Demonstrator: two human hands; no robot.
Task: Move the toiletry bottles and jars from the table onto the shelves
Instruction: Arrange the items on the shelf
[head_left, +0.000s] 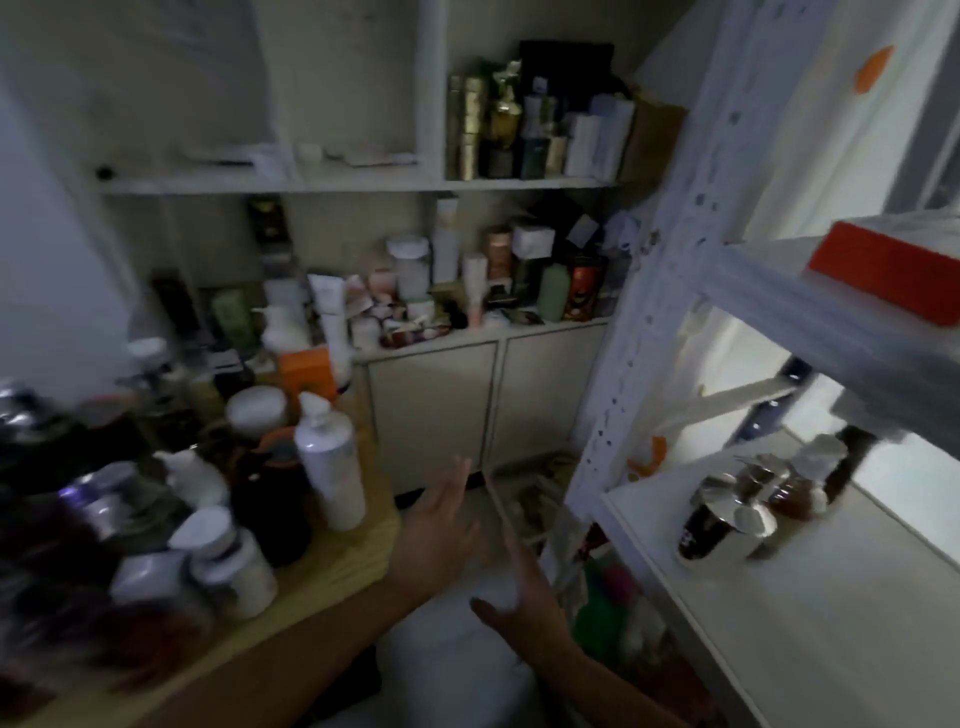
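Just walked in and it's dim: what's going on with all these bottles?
A person is between a wooden table crowded with bottles and jars and a white shelf rack. The left hand and right hand are open, holding nothing. Some dark pump bottles stand on the rack; the tall white bottle is on the table.

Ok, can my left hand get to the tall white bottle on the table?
Probably yes: the left hand is open, close beside the tall white bottle, which stands near the table edge, nothing between.
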